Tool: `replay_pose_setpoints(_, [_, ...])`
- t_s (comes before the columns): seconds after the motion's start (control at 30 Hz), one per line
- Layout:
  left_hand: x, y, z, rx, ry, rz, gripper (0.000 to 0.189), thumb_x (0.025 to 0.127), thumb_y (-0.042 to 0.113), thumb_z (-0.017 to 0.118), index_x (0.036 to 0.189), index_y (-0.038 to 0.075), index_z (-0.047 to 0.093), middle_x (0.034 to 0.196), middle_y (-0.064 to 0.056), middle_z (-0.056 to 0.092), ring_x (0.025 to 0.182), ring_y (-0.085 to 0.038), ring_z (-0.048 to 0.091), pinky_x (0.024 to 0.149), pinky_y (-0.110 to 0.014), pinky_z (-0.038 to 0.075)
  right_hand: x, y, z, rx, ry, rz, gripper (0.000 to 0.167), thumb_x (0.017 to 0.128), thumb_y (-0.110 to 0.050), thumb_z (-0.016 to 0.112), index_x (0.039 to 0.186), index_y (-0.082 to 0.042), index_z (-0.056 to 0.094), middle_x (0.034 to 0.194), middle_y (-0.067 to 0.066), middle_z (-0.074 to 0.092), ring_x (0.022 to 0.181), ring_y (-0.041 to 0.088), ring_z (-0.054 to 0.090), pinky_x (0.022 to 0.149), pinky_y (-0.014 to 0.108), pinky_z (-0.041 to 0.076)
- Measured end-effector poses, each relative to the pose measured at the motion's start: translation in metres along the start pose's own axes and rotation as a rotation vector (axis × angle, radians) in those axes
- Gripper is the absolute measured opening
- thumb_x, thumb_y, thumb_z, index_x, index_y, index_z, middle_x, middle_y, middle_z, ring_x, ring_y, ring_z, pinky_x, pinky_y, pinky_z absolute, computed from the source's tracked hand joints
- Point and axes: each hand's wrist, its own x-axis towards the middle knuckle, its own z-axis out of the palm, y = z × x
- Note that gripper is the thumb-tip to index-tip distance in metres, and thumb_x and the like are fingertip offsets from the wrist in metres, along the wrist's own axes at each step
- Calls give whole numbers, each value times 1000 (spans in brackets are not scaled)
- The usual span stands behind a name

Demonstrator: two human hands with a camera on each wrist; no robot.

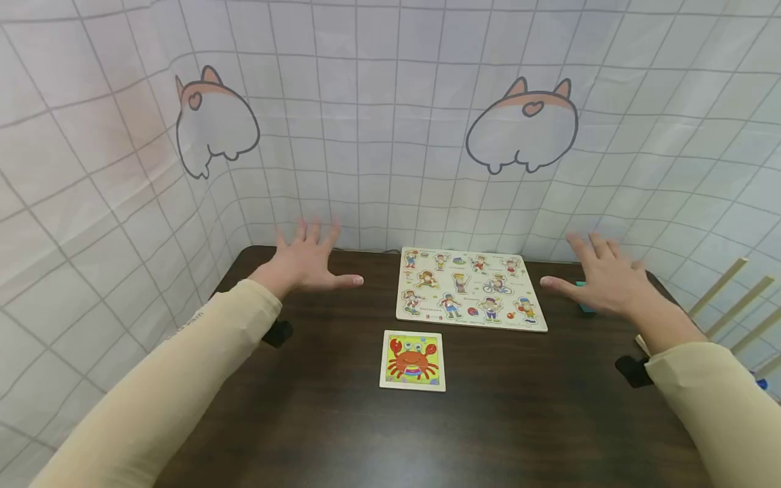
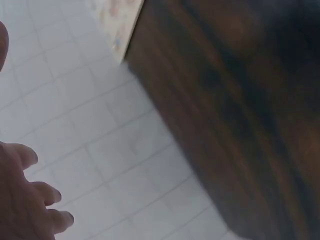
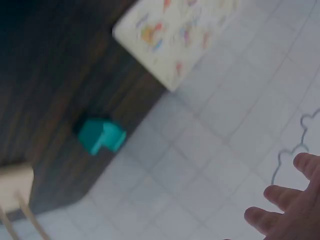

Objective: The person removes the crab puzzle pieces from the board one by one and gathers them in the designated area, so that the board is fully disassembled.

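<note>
Both hands are spread above the dark table and hold nothing. My left hand [image 1: 302, 263] hovers over the far left part, its fingers blurred and thumb pointing right. My right hand [image 1: 607, 278] hovers at the far right, thumb pointing left, partly covering a teal object [image 3: 101, 135]. Between the hands lies a wooden picture puzzle board [image 1: 466, 288] with figures of children in sports. Nearer the front lies a small square crab puzzle [image 1: 413, 361] in a pale frame. In the wrist views only some fingers show, against the white cloth.
The dark brown table [image 1: 342, 434] meets a white checked cloth [image 1: 366, 135] with dog drawings at the back and sides. On the right stand several wooden pegs [image 1: 738, 305] on a pale base [image 3: 15, 185]. A blue piece [image 1: 761, 383] shows near them.
</note>
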Motion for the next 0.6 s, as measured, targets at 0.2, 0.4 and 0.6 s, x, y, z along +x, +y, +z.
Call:
replay_pose_setpoints(0.2, [-1,10,46,-64,-46,92,111,88,76,57,166,14,9,170,-26,7,157,-48,5,119,-76,9,3,-29,38,67,30,-115,99,97,-66,55,163,-2,16,163,35,22,148,59,21,107,81,24])
replay_pose_setpoints(0.4, [-7,29,98,-115,-132,167,109,86,74,62,166,15,17,170,-24,12,158,-47,9,119,-74,13,7,-74,79,150,17,-212,91,96,-59,61,160,-2,29,160,28,37,147,51,34,111,72,33])
replay_pose_setpoints(0.6, [-11,46,133,-125,-214,198,108,82,74,66,165,18,22,171,-20,16,158,-44,11,121,-71,15,13,-121,113,205,-61,-317,88,95,-55,66,158,-2,34,154,25,48,141,45,47,113,60,39])
